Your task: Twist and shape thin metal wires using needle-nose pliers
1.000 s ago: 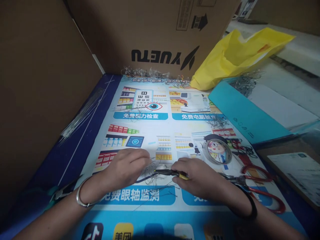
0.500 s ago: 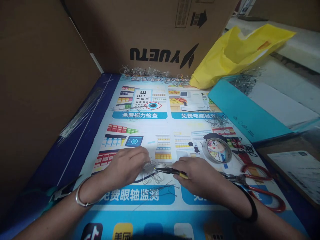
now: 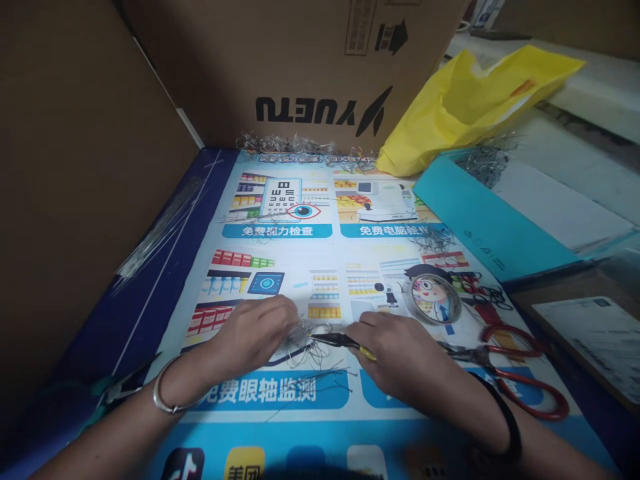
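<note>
- Pinching the tangled wire bundle point(image 3: 304, 343) by its left edge, just below mid-frame, the fingers of the left hand point(image 3: 265, 327) are drawn narrow; their exact hold is hidden.
- The right hand point(image 3: 387, 340) wraps its fingers round the pliers point(image 3: 337, 340), tips at the bundle's right side, handles mostly covered.
- Lower right, the right forearm point(image 3: 450, 393) hides part of the red-handled scissors point(image 3: 483, 357).
- Lower left, a green-handled tool point(image 3: 116, 391) is dim.

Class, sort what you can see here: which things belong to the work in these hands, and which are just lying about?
In the work:
- wire tangle, at the left hand
- pliers, held in the right hand

Apparently just lying about:
- red-handled scissors
- tape roll
- yellow bag
- teal box
</note>
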{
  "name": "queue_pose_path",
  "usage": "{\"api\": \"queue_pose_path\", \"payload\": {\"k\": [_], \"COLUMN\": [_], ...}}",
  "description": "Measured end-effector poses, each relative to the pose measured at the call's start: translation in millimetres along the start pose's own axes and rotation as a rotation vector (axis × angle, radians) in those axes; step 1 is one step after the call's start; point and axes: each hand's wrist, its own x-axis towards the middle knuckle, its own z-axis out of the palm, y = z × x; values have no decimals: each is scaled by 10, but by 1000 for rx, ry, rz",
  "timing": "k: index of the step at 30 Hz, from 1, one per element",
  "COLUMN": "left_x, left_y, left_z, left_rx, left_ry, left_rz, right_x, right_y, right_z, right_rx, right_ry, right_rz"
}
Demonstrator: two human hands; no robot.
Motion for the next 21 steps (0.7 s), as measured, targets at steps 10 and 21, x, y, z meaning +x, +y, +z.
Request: {"api": "queue_pose_path", "payload": {"k": [10, 21], "left_x": [21, -65], "left_y": [16, -66], "left_z": [-14, 95], "left_rx": [28, -131], "left_ry": [16, 38], "left_rz": [38, -5], "right_x": [-1, 2], "right_y": [-26, -16], "right_z": [16, -1], "right_rx": [-30, 1], "right_ry": [7, -21], "right_rz": [1, 17]}}
